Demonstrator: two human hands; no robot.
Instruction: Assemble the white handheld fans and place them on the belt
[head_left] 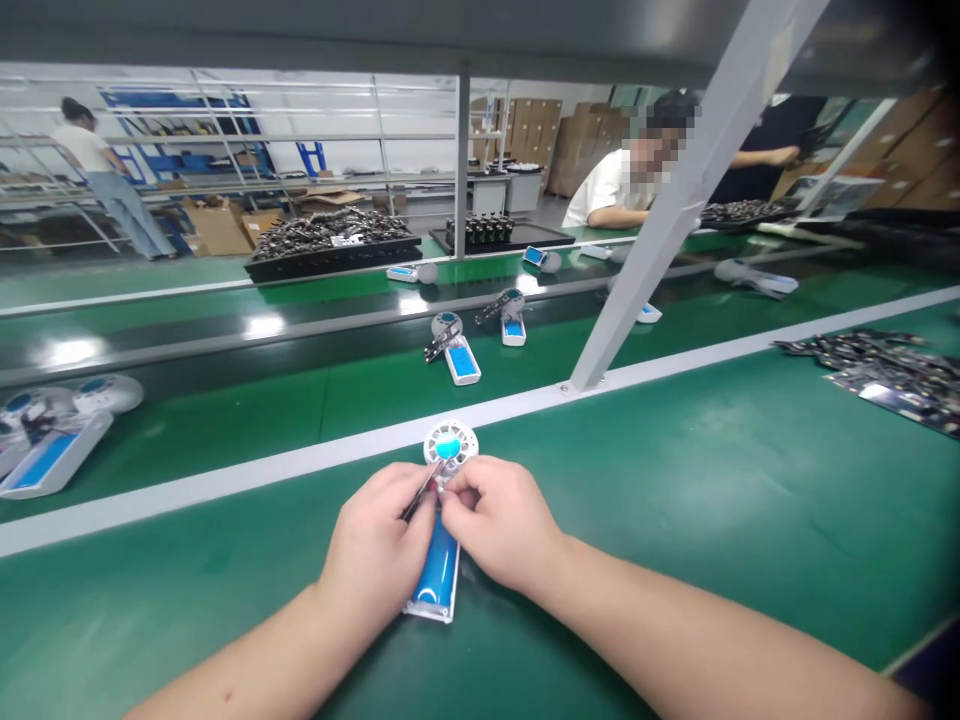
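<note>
**Fig. 1. Your station:** the handheld fan (448, 445) lies on the worktop (675, 520), between your left hand (371, 540) and right hand (499, 525).
A pile of flat parts (877, 375) lies to your right; more fans (454, 345) sit ahead on the conveyor (315, 400).

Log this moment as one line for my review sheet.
left hand: holds slim dark metal piece | right hand: on white-and-blue handheld fan | surface: green bench mat

White handheld fan (450, 443) with blue-panelled handle, lying flat, head forward
</note>
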